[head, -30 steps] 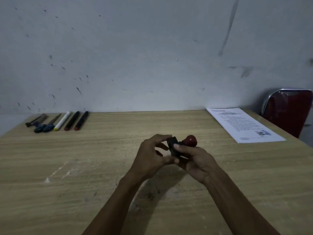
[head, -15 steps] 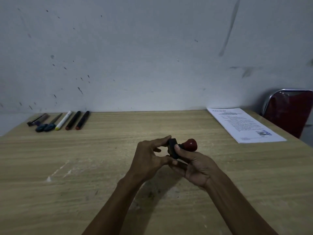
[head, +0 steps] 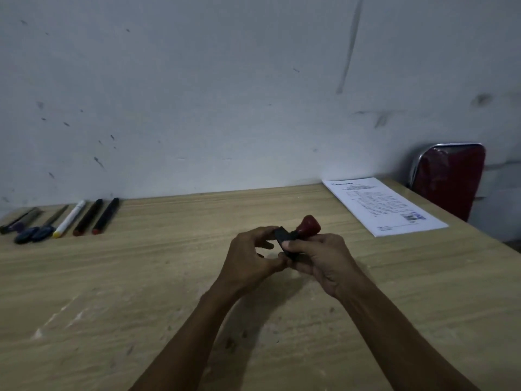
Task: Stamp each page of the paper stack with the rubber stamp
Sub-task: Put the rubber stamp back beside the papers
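Observation:
The rubber stamp (head: 306,228) has a dark red knob handle and a black base. It is held just above the middle of the wooden table (head: 141,277), lying tilted with the knob pointing away to the right. My right hand (head: 321,261) grips its black base from below and the side. My left hand (head: 248,258) pinches the base's left end with thumb and fingers. The paper stack (head: 380,204), white with printed text, lies flat at the table's far right, well apart from both hands.
Several pens and markers (head: 64,218) lie in a row at the far left by the wall. A dark red chair (head: 448,176) with a chrome frame stands beyond the table's right corner. A grey wall backs the table.
Both hands stay together on the stamp. The left fingers have curled in closer over the black base, and the stamp has shifted slightly.

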`<state>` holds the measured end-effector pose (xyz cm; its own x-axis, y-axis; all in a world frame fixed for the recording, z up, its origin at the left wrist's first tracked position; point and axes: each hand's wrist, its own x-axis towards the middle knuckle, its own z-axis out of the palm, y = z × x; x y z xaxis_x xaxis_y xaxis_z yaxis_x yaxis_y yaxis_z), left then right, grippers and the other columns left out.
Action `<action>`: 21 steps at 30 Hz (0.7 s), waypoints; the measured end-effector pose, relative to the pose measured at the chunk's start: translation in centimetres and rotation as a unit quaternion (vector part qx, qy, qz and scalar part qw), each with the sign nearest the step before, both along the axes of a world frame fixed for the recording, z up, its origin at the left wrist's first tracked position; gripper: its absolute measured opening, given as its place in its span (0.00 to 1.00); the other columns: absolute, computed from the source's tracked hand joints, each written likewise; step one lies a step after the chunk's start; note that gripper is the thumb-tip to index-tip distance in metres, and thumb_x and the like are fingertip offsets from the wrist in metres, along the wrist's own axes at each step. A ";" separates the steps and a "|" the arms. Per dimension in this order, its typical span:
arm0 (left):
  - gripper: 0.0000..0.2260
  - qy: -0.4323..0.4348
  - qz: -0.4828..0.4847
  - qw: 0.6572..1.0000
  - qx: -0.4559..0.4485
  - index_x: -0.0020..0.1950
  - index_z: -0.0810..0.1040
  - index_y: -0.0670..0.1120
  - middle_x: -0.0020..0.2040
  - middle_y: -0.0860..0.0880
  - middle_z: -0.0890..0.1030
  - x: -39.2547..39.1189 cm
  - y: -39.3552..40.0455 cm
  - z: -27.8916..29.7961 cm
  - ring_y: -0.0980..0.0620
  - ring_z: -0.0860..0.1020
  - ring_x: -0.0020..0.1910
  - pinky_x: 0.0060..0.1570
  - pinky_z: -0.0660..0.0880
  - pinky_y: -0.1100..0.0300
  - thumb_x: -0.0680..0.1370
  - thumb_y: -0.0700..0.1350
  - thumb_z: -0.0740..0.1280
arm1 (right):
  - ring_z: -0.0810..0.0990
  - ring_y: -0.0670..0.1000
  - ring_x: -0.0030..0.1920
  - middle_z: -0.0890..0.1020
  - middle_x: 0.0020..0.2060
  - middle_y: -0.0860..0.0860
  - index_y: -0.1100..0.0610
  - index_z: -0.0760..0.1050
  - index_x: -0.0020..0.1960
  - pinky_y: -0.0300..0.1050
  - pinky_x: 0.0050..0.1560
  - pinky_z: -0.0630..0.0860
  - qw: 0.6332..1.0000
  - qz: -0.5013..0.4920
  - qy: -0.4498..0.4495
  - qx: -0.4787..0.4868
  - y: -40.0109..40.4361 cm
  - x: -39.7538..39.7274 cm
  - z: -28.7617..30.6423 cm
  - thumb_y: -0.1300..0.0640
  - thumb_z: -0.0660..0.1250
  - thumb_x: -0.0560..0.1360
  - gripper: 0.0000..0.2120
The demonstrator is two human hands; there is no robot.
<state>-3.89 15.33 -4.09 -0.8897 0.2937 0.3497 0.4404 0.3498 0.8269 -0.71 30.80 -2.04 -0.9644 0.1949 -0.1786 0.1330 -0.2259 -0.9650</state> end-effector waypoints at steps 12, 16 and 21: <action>0.24 -0.029 -0.014 0.994 -0.109 0.65 0.77 0.46 0.60 0.48 0.79 -8.0 3.3 -0.3 0.55 0.81 0.49 0.42 0.74 0.70 0.71 0.46 0.76 | 0.83 0.54 0.46 0.84 0.42 0.52 0.56 0.82 0.51 0.44 0.43 0.76 0.845 -0.204 -0.029 0.493 7.1 -7.6 -2.2 0.50 0.77 0.66 0.17; 0.21 -0.027 -0.021 0.991 -0.130 0.63 0.78 0.46 0.59 0.48 0.80 -12.0 4.9 -0.6 0.56 0.81 0.47 0.44 0.74 0.69 0.71 0.45 0.75 | 0.82 0.57 0.48 0.82 0.41 0.53 0.57 0.80 0.49 0.45 0.44 0.74 0.793 -0.226 -0.050 0.564 8.8 -12.1 -2.6 0.48 0.72 0.70 0.14; 0.19 -0.016 -0.025 0.990 -0.138 0.62 0.79 0.46 0.57 0.49 0.80 -16.5 6.2 -1.0 0.57 0.81 0.46 0.40 0.71 0.73 0.72 0.45 0.75 | 0.80 0.58 0.47 0.76 0.35 0.51 0.56 0.75 0.42 0.48 0.49 0.71 0.767 -0.230 -0.049 0.597 10.8 -18.3 -3.4 0.47 0.66 0.73 0.11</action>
